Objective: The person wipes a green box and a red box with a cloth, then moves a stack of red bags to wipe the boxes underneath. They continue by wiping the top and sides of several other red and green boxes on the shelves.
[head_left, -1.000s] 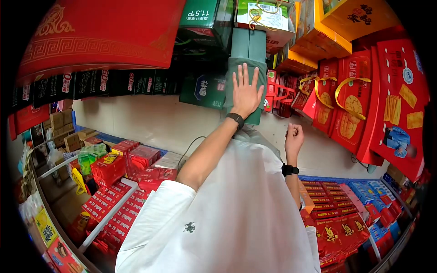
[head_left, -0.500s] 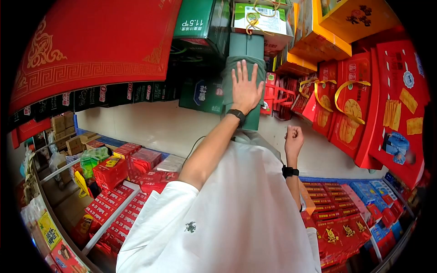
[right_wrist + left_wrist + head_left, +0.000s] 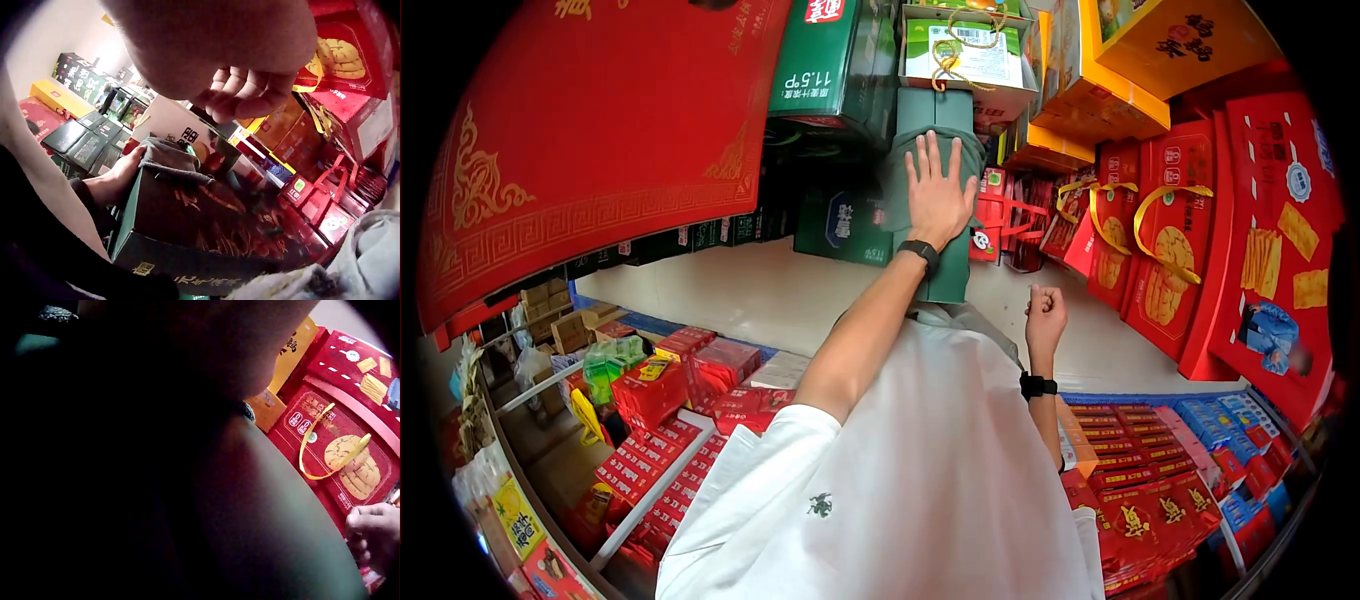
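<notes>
My left hand (image 3: 940, 200) lies flat with fingers spread on a grey-green cloth (image 3: 890, 165). The cloth is draped over the top of a long dark green box (image 3: 945, 285), which stretches away from my body. In the right wrist view, the same cloth (image 3: 165, 159) bunches at the box's upper edge under the left hand's fingers. My right hand (image 3: 1046, 315) hangs loosely curled beside the box, holding nothing. Its fingers (image 3: 250, 87) show near the top of the right wrist view. Most of the left wrist view is dark.
Left of the box stands a green carton (image 3: 840, 220), with a large red box (image 3: 600, 120) farther left. Red gift bags (image 3: 1170, 230) with yellow handles and orange boxes (image 3: 1090, 90) line the right. Behind me, shelves hold stacked red packs (image 3: 1140, 490).
The left hand and cloth have slid forward along the box top, toward its far end. The head view has shifted, so the surroundings sit lower. The right hand stays at my side.
</notes>
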The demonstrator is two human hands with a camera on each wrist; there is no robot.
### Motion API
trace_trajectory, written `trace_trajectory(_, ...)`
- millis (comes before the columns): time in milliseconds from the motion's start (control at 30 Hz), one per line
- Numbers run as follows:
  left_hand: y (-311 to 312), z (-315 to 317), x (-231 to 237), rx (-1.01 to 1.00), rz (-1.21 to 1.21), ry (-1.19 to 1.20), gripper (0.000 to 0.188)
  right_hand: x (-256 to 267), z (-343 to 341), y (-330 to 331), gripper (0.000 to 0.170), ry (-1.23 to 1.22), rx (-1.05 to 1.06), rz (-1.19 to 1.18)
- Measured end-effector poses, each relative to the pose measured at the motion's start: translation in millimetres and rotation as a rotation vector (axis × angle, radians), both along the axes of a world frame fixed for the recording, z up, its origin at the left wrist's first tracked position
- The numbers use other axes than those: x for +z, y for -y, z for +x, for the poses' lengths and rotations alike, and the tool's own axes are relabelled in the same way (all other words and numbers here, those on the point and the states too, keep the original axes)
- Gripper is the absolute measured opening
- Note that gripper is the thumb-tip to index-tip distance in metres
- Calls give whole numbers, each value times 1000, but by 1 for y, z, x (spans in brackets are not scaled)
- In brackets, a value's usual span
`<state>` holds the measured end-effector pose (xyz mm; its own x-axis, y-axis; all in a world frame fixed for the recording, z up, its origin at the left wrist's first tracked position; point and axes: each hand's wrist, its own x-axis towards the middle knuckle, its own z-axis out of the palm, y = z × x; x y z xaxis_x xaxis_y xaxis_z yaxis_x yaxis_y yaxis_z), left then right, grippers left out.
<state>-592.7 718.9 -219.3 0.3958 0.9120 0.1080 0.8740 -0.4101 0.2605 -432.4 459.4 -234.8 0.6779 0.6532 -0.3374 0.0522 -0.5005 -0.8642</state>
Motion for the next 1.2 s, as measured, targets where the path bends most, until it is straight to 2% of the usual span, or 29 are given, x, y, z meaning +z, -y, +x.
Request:
trace_trajectory(1033,-72,30,-5,50,45,22,74,-10,23,-47,25,-40,10,-30)
trace_trajectory(1200,-82,36,-3,69,-25,-34,76,-19,28,-54,26,-36,3,-37)
